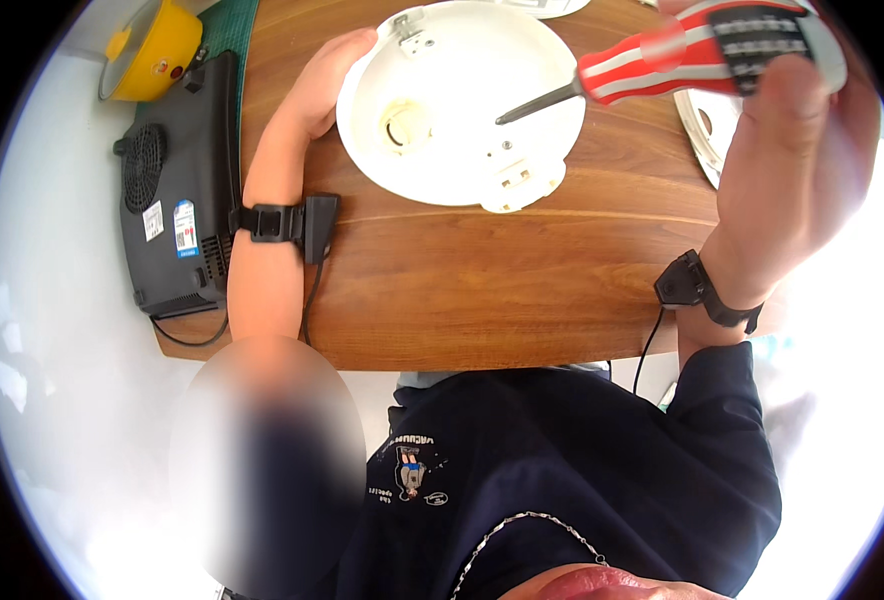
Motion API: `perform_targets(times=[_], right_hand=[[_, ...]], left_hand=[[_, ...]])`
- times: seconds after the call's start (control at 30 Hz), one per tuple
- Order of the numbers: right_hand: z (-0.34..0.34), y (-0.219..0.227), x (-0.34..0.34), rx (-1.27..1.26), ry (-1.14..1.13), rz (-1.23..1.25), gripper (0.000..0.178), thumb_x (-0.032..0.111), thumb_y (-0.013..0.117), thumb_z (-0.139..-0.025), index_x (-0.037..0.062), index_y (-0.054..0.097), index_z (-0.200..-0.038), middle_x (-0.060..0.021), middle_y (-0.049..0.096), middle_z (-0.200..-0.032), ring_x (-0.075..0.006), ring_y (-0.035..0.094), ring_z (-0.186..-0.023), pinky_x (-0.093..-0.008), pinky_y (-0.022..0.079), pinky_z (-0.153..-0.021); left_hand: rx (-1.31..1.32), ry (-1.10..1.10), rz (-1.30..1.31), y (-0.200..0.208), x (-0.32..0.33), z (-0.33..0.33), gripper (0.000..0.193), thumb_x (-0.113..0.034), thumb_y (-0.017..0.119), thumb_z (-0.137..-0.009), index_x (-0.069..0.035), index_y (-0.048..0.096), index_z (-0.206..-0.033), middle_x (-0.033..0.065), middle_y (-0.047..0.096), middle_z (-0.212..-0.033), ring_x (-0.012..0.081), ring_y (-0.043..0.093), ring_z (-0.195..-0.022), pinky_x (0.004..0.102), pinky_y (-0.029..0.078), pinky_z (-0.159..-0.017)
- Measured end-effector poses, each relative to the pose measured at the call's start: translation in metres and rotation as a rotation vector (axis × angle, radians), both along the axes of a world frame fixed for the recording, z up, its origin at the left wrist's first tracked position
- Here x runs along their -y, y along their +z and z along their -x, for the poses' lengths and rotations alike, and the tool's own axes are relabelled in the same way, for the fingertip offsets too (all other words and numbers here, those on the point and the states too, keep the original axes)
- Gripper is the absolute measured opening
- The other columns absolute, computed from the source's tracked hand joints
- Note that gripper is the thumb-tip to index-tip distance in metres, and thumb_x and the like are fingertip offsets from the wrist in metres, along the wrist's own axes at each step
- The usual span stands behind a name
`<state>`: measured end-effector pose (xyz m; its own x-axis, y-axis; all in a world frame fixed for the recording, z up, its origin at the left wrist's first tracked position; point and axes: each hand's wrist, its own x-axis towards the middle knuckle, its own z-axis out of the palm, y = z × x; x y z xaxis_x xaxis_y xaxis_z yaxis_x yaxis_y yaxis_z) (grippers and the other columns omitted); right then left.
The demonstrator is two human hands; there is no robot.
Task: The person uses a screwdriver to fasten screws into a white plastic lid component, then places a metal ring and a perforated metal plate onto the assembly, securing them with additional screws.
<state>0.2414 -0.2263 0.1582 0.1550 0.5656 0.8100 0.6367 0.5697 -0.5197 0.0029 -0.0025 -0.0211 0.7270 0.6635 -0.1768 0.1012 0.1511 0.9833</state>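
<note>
One set of fingers (794,92), the right hand's (802,150), is closed around the red, white and black handle of a single screwdriver (652,65); its dark shaft reaches left over one round white shell (457,95), and whether the tip touches it I cannot tell. The left hand (327,85) lies against the shell's left rim, its fingers largely hidden, so how tightly they hold I cannot tell. The shell sits at the far middle of the brown wood-grained table (442,290), with one round socket (404,126) inside it. Two more white pieces show only in part: one curved piece (700,130) near the right hand, one at the top edge (547,7). Each forearm wears one black strap device, two in all. Left of the left arm stands one black appliance (187,120) with a round grille, near one yellow pot (162,50) and a green mat (224,25). Pale surfaces, bright and washed out, fill both sides of the room. Two labels are stuck on the appliance, one white (153,221), one blue and white (185,228); pale rows of blurred marks cross the screwdriver's black panel, and the dark shirt (562,460) bears small lettering around a printed figure.
</note>
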Motion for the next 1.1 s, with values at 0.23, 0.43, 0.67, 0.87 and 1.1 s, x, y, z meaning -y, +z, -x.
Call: perform_targets(times=[0.23,0.43,0.67,0.87,1.1], right_hand=[[-0.046,-0.007,-0.013,-0.445,0.001,-0.050,0.035,0.022,0.060,-0.101,-0.0008,0.052,-0.126,-0.0064,0.063,-0.086,-0.0120,0.062,-0.066,-0.0219,0.050,-0.055],[-0.056,0.001,-0.015,-0.195,-0.251,0.821,0.015,0.018,0.074,-0.092,0.0035,0.071,-0.095,-0.0026,0.063,-0.064,-0.0057,0.058,-0.056,-0.0213,0.041,-0.046],[-0.061,-0.085,-0.056,0.423,-0.020,0.788,0.021,0.021,0.070,-0.094,0.0026,0.069,-0.104,-0.0139,0.072,-0.090,-0.0246,0.070,-0.085,-0.0341,0.055,-0.076],[-0.042,-0.121,-0.067,0.479,-0.142,0.882,0.017,0.019,0.070,-0.092,0.0054,0.076,-0.100,-0.0167,0.075,-0.090,-0.0351,0.072,-0.088,-0.0430,0.057,-0.081],[-0.043,-0.146,-0.077,0.463,-0.170,0.899,0.020,0.022,0.071,-0.087,0.0088,0.078,-0.101,-0.0159,0.077,-0.096,-0.0357,0.072,-0.095,-0.0460,0.058,-0.086]], left_hand=[[0.030,0.047,0.138,0.011,0.004,0.002,0.043,-0.029,0.045,-0.108,0.003,0.063,-0.130,0.0134,0.074,-0.115,0.0191,0.073,-0.100,0.0325,0.060,-0.086],[0.143,0.082,0.289,0.012,0.004,0.009,0.044,-0.027,0.041,-0.108,0.003,0.060,-0.134,0.0190,0.073,-0.119,0.0248,0.075,-0.099,0.0364,0.065,-0.082],[0.206,0.156,0.449,0.025,0.013,0.007,0.046,-0.029,0.046,-0.107,0.004,0.058,-0.137,0.0196,0.072,-0.122,0.0280,0.075,-0.101,0.0382,0.064,-0.084],[0.266,0.074,0.481,0.010,0.000,0.013,0.047,-0.029,0.042,-0.107,0.003,0.057,-0.139,0.0209,0.071,-0.124,0.0278,0.074,-0.106,0.0386,0.064,-0.088],[0.219,0.080,0.384,0.008,0.001,0.012,0.046,-0.028,0.045,-0.107,0.003,0.059,-0.136,0.0193,0.071,-0.124,0.0260,0.073,-0.107,0.0374,0.062,-0.090]])
